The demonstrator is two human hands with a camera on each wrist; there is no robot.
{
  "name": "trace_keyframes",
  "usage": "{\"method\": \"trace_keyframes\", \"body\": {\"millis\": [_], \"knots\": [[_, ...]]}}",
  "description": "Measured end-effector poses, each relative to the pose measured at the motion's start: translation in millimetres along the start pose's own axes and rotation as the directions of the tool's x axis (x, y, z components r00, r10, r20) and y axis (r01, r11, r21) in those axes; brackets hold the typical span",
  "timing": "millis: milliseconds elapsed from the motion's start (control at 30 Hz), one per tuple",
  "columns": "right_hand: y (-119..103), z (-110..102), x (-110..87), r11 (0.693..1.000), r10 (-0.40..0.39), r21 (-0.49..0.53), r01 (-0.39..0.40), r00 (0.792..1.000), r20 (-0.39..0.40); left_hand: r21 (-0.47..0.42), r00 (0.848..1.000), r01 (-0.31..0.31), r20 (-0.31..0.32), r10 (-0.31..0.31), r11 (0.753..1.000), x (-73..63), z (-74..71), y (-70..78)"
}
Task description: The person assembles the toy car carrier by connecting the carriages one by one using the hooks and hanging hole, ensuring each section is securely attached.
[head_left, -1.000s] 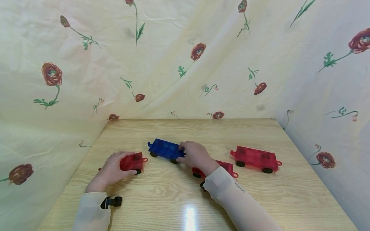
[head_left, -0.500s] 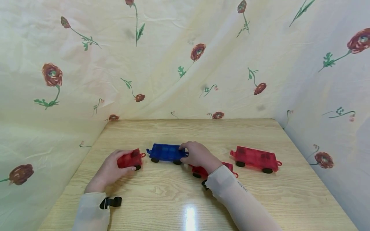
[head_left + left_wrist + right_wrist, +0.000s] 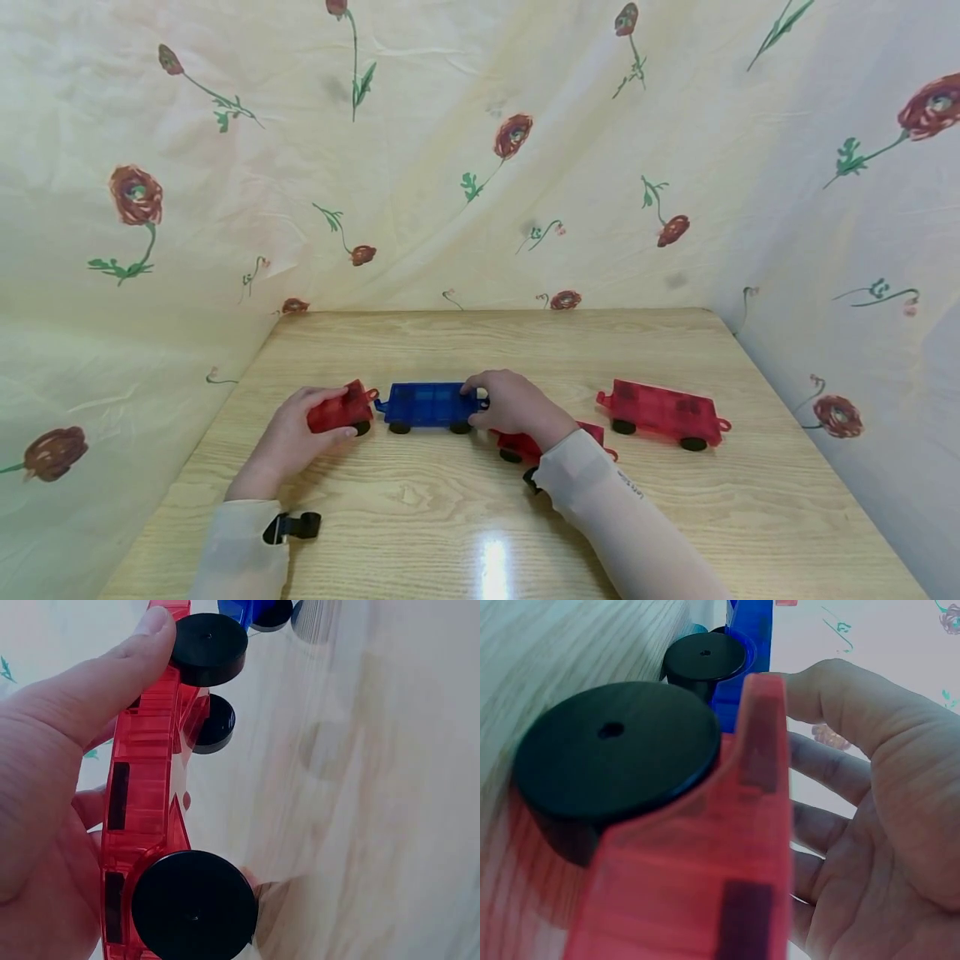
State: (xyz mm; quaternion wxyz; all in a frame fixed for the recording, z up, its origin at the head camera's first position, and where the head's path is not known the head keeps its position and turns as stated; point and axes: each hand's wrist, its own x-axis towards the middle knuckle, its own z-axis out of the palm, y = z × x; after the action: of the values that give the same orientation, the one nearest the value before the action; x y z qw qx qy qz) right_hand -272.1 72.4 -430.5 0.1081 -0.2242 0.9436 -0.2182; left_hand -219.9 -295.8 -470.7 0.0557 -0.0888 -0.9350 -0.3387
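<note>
Hung behind the desk's back edge and along its left and right edges, pale cloth [image 3: 420, 167] patterned with poppies. Below it, a wood-grained desk [image 3: 405, 525] with a bright glare toward the front. Stretched in over the desk, a right sleeve [image 3: 622, 517] and a left sleeve [image 3: 243, 542], both pale. Toward the desk's right edge, on its wheels, a lone red wagon [image 3: 663, 408]. Just left of the desk's middle, a blue wagon [image 3: 420, 407]. Grips its right end between thumb and fingers with the right hand [image 3: 521, 408]. Under the right wrist, a half-hidden red wagon [image 3: 595, 436]. Clasps a held red wagon [image 3: 330, 412] toward the desk's left edge with the left hand [image 3: 296, 433], thumb along the near side by the right-end wheel [image 3: 206, 649], fingers on the far side. Around the left cuff, a black strap [image 3: 292, 526]. Smallest, at the facing ends, the held red wagon's loop [image 3: 372, 394] and, just beside it, the blue wagon's hook [image 3: 381, 407]; cannot tell whether joined.
</note>
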Motion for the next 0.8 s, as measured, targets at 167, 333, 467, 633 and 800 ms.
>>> {"method": "trace_keyframes", "body": {"millis": [167,333,467,633,800], "knots": [[-0.3,0.6,0.5,1.000,-0.001,0.010,0.001,1.000,0.004,0.037,1.000,-0.015,-0.002,0.015,0.999,0.7,1.9,2.2],[0.2,0.5,1.0,1.000,-0.007,0.017,0.007,1.000,0.002,0.046,0.999,-0.042,-0.005,0.042,0.998,1.0,3.4,4.1],[1.5,0.9,1.7,1.000,-0.015,0.017,0.015,1.000,0.000,0.057,0.999,-0.041,-0.001,0.041,0.998,1.2,4.4,4.8],[1.5,0.5,1.7,1.000,-0.016,0.016,0.016,1.000,-0.002,0.069,0.999,-0.043,-0.002,0.043,0.997,1.9,5.4,4.9],[0.9,0.3,1.6,1.000,-0.019,0.025,0.019,1.000,0.003,0.082,0.999,-0.045,0.000,0.045,0.996,2.1,5.7,5.5]]}}
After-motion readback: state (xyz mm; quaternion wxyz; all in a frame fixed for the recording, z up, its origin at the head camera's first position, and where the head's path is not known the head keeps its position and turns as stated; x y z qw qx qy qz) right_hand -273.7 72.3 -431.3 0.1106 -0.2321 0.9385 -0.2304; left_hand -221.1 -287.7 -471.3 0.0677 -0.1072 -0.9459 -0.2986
